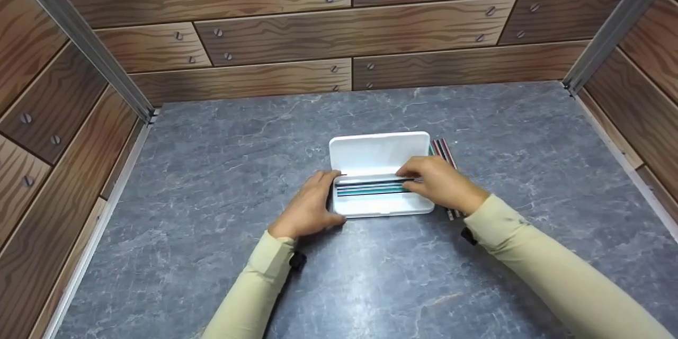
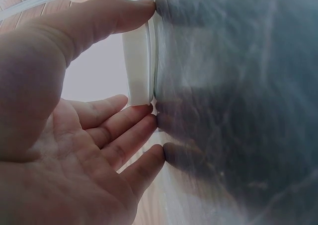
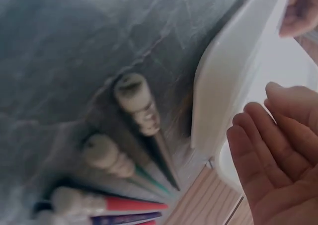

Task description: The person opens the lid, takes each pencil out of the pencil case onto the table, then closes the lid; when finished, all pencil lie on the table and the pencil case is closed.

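A white pencil case (image 1: 381,205) lies on the table with its lid (image 1: 378,153) raised at the back. Several blue, teal and dark pencils (image 1: 365,189) lie lengthwise inside. My left hand (image 1: 310,206) holds the case's left end, thumb at the front corner and fingers at the back corner. Over the right part of the case is my right hand (image 1: 442,183), its thumb and fingers slightly apart near the pencils' ends. The right wrist view shows nothing held between those fingers. This hand hides the right ends of the pencils in the head view.
More pencils (image 1: 445,151) lie on the table just right of the case, partly under my right hand. The right wrist view shows white erasers (image 3: 133,92) on their ends. Wood-patterned walls (image 1: 275,37) enclose the grey marbled table (image 1: 222,159).
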The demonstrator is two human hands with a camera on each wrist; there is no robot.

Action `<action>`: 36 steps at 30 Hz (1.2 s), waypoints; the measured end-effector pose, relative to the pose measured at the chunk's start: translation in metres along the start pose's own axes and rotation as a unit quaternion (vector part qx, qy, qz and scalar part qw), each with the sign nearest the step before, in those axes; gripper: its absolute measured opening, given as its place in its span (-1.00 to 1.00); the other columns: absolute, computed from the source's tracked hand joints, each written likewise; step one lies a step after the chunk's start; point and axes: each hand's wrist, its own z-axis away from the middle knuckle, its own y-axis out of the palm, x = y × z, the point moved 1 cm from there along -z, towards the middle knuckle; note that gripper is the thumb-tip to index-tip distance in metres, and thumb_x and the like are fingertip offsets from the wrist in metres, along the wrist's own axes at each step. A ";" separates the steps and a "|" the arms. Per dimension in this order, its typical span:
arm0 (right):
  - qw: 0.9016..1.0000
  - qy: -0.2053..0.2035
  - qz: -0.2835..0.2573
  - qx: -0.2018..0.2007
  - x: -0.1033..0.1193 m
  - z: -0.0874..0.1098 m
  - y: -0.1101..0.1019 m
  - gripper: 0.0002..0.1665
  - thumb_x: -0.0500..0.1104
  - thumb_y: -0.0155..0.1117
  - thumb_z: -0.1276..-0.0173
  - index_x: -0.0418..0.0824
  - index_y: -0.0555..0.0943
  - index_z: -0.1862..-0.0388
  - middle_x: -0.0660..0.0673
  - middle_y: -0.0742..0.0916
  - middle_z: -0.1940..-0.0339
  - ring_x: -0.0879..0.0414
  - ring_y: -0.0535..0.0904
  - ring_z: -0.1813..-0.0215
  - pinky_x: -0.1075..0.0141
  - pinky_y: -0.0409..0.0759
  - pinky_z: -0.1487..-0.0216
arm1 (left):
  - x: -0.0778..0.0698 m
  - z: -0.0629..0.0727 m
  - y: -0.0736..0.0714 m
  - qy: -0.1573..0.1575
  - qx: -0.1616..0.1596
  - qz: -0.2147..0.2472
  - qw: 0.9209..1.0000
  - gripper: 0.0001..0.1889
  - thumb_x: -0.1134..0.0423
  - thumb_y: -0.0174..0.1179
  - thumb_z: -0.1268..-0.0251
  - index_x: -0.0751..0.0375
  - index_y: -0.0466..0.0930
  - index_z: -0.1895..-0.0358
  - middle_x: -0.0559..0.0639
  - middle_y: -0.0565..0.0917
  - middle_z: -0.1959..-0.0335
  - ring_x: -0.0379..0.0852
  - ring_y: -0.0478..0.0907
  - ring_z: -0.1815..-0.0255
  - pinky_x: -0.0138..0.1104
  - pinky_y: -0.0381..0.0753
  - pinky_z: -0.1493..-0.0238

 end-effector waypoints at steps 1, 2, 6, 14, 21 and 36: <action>1.000 -0.013 0.010 0.005 0.002 -0.002 0.001 -0.75 -0.40 0.51 -0.41 -0.39 0.85 -0.04 -0.29 0.90 0.06 -0.22 0.85 -0.01 -0.14 0.82 -0.16 | 0.000 0.000 0.000 -0.001 0.000 0.001 1.000 0.04 0.29 0.68 -0.09 0.35 0.34 -0.67 0.28 0.56 -0.47 0.26 0.48 -0.56 0.09 0.48 -0.67; 0.999 -0.027 0.022 0.006 0.003 -0.003 0.003 -0.76 -0.41 0.51 -0.40 -0.39 0.85 -0.03 -0.29 0.90 0.07 -0.22 0.85 0.00 -0.14 0.81 -0.15 | 0.000 0.000 0.000 -0.001 -0.001 0.002 1.000 0.04 0.29 0.68 -0.08 0.35 0.34 -0.67 0.28 0.56 -0.47 0.27 0.48 -0.56 0.09 0.48 -0.68; 0.997 -0.055 0.059 0.012 0.008 -0.003 0.006 -0.79 -0.44 0.48 -0.41 -0.40 0.85 0.00 -0.28 0.89 0.10 -0.22 0.85 0.01 -0.12 0.82 -0.14 | -0.001 0.001 0.000 -0.002 0.001 0.002 1.000 0.06 0.30 0.68 -0.08 0.37 0.33 -0.68 0.29 0.55 -0.48 0.27 0.47 -0.58 0.10 0.46 -0.69; 0.987 -0.088 0.135 0.012 0.013 -0.004 0.010 -0.88 -0.43 0.51 -0.38 -0.31 0.86 0.15 -0.21 0.85 0.25 -0.12 0.81 0.14 -0.04 0.81 0.02 | -0.002 0.000 -0.002 -0.006 0.002 0.000 1.000 0.05 0.29 0.68 -0.10 0.34 0.32 -0.69 0.29 0.53 -0.52 0.27 0.44 -0.61 0.09 0.44 -0.72; 0.984 -0.094 0.152 0.014 0.015 -0.006 0.010 -0.91 -0.43 0.54 -0.36 -0.29 0.85 0.20 -0.20 0.82 0.29 -0.10 0.78 0.19 -0.02 0.80 0.07 | -0.002 0.000 -0.002 -0.005 0.000 0.000 1.000 0.05 0.27 0.69 -0.10 0.34 0.33 -0.69 0.28 0.54 -0.50 0.27 0.45 -0.60 0.09 0.45 -0.70; 0.979 -0.112 0.167 -0.021 0.014 -0.001 0.018 -0.84 -0.48 0.42 -0.34 -0.28 0.83 0.27 -0.18 0.80 0.35 -0.11 0.72 0.24 0.03 0.77 0.20 | 0.000 0.001 -0.001 0.006 -0.004 0.004 1.000 0.04 0.30 0.67 -0.08 0.36 0.34 -0.67 0.29 0.55 -0.48 0.26 0.47 -0.57 0.09 0.48 -0.68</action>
